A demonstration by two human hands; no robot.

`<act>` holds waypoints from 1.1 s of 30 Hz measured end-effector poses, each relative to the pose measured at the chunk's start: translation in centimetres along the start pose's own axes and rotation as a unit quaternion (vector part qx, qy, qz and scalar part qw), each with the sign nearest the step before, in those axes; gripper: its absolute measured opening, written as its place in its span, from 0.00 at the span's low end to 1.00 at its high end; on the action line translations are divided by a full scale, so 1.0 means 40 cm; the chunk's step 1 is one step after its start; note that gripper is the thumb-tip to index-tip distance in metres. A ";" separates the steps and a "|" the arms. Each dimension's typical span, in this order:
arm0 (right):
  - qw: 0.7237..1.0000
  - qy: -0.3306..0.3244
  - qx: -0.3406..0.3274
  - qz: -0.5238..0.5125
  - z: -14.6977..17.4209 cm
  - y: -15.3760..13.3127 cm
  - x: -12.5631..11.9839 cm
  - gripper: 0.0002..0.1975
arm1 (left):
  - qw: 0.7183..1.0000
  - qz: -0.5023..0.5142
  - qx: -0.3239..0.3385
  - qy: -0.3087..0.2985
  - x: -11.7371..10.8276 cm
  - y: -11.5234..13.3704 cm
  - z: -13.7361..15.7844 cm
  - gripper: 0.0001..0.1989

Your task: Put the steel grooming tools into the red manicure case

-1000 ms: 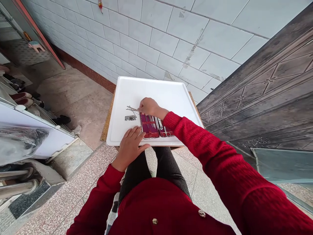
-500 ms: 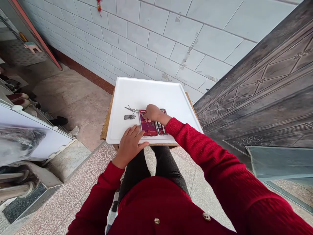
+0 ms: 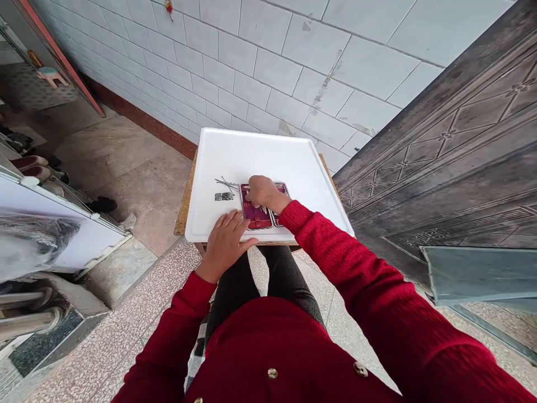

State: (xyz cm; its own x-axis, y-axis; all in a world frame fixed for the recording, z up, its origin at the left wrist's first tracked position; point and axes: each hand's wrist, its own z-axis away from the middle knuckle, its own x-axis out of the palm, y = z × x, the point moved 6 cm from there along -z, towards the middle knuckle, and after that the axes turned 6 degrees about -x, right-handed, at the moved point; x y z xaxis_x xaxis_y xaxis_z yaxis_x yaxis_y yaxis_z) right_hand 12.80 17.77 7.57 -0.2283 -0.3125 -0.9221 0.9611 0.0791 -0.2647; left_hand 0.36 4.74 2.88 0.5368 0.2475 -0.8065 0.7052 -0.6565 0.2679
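Note:
An opened manicure case [image 3: 258, 221] with a dark red lining lies on the white tray-like tabletop [image 3: 260, 151]. Several small metal tools sit in its slots. My right hand [image 3: 262, 191] is over the left half of the case, its fingers pinched together; whatever they grip is hidden beneath the hand. My left hand [image 3: 226, 240] rests with fingers spread on the near left part of the tabletop, close to the case's edge. Left of the case lie several thin metal tools [image 3: 225, 182], crossed over one another, and a small group of metal nail clippers [image 3: 224, 196].
The tabletop's raised rim runs around it, over a wooden stand [image 3: 181, 218]. A tiled wall [image 3: 235, 61] rises behind. To the right is a dark patterned door [image 3: 444, 145]; a white cabinet [image 3: 84, 240] with shoes stands left.
The view has shifted slightly. My right hand stays over the left half of the case, with only a small movement. My left hand keeps its place on the tabletop.

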 end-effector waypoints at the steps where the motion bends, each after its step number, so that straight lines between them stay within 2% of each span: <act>1: 0.999 -0.016 0.024 -0.025 0.002 0.011 0.003 0.04 | 1.000 -0.001 -0.001 -0.001 0.000 0.000 0.000 0.24; 4: 0.995 -0.043 0.060 -0.060 0.010 0.025 0.007 0.08 | 1.000 -0.003 -0.004 -0.001 0.001 0.000 0.002 0.24; 7: 0.999 -0.006 0.045 0.009 0.009 0.013 -0.003 0.03 | 1.000 -0.005 0.000 -0.001 0.002 0.002 0.003 0.25; 9: 0.998 0.007 0.041 0.037 0.002 0.005 -0.003 0.04 | 1.000 -0.005 -0.002 -0.004 0.004 0.001 0.003 0.25; 14: 0.995 -0.016 0.074 -0.064 -0.007 0.017 0.019 0.04 | 1.000 0.000 -0.003 0.000 0.005 0.000 0.001 0.24; 22: 0.996 0.034 0.049 -0.061 0.031 0.016 0.007 0.09 | 1.000 0.002 -0.003 -0.001 0.004 0.000 0.003 0.24; 28: 0.984 -0.029 0.099 -0.148 0.016 0.045 0.024 0.14 | 1.000 0.005 -0.007 -0.008 0.004 0.000 0.004 0.24; 33: 0.960 -0.005 0.069 -0.270 0.020 0.060 0.030 0.19 | 1.000 0.007 -0.013 -0.012 0.000 0.000 0.000 0.24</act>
State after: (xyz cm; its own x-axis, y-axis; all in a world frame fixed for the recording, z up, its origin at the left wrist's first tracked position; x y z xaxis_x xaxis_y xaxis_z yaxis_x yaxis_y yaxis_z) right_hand 14.97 16.83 6.07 -0.6978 -0.2816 -0.6586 0.7152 -0.2224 -0.6626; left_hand 0.34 4.74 2.87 0.5361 0.2209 -0.8148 0.7097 -0.6406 0.2932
